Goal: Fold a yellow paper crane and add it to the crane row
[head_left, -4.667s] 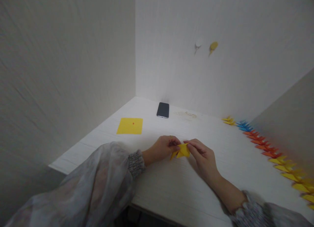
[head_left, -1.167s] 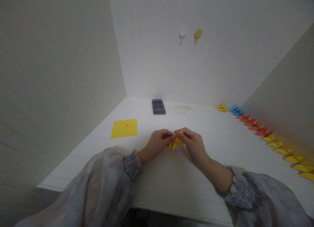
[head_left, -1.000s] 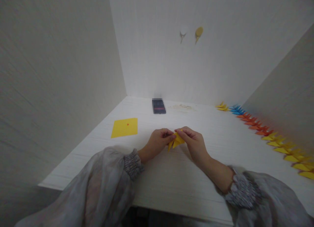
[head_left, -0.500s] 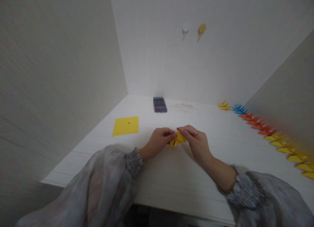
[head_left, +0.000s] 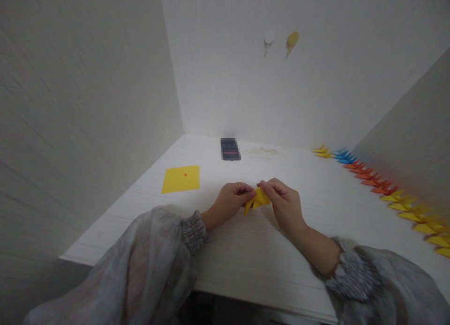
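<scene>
Shifted slightly rightward in view since the previous frame: all entries. White, faintly grained tabletop point(head_left: 228, 254), lower half. Left hand point(head_left: 230, 200) and right hand point(head_left: 286, 201), mine, near centre, both pinching the last item. Flat yellow square paper sheet point(head_left: 180, 180), left of centre. Pointed yellow folded-paper piece point(head_left: 261, 199), between my fingertips, below centre: likely light, crisp, easily crumpled; best gripped along creased edges.

We count two hands point(head_left: 229, 199), one folded yellow paper point(head_left: 262, 198), one flat yellow sheet point(head_left: 180, 180), one red dot point(head_left: 185, 174), one dark blurred device point(head_left: 230, 149), two wall hooks point(head_left: 292, 39) (one white, one yellow) and one row of paper figures point(head_left: 371, 180), too crowded to number.
</scene>
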A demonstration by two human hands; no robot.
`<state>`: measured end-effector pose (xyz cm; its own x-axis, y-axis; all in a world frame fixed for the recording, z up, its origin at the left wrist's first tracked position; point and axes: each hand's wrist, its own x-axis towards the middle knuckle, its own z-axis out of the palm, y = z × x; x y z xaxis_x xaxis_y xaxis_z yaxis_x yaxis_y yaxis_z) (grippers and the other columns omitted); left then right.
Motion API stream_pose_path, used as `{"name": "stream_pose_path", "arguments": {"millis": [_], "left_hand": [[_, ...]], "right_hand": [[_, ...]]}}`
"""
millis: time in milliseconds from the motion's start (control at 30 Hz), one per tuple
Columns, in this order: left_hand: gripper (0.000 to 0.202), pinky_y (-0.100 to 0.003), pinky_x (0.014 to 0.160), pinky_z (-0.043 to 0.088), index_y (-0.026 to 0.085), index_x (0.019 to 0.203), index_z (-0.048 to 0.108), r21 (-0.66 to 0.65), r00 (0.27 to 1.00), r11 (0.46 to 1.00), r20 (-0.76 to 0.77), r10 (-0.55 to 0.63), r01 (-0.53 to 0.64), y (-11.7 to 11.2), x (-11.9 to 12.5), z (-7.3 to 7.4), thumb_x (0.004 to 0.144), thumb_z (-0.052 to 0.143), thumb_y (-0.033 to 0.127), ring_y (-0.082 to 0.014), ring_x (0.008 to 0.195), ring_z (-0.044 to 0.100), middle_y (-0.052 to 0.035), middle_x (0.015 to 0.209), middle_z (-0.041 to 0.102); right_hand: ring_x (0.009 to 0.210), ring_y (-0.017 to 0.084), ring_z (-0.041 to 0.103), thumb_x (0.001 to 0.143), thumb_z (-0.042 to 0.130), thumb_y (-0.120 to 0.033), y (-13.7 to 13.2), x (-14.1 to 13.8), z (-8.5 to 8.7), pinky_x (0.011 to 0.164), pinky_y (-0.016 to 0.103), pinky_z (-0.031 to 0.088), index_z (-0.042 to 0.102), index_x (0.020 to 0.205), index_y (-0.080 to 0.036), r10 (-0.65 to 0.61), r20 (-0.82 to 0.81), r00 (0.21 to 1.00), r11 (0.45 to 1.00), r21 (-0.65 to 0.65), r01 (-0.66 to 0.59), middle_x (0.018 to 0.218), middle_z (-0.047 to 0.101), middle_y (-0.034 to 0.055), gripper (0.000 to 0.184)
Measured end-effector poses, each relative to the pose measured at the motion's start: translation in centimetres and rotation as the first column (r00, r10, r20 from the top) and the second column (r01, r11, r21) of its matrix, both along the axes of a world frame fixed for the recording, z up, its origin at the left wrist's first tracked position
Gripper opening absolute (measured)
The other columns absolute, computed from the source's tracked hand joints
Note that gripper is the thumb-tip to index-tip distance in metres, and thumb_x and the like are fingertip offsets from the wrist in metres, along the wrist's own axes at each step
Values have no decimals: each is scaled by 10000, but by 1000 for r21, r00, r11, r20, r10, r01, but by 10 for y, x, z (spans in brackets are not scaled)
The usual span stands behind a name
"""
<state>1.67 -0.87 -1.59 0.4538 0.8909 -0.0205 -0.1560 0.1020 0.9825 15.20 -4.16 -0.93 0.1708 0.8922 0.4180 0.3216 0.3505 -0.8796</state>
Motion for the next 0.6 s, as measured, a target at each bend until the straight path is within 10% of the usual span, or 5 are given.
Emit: {"name": "stream_pose_path", "arguments": {"millis": [600], "left_hand": [[199,-214,553,414,119,706,608,51,997,999,-71,13,-10,3,-3,-5,617,624,296,-90,562,526,-7,628,588]], "right_hand": [[602,154,537,658,606,-384,8,1,-5,574,282,428,627,694,-150,63,40,997,984,-171,-56,637,612,34,237]]}}
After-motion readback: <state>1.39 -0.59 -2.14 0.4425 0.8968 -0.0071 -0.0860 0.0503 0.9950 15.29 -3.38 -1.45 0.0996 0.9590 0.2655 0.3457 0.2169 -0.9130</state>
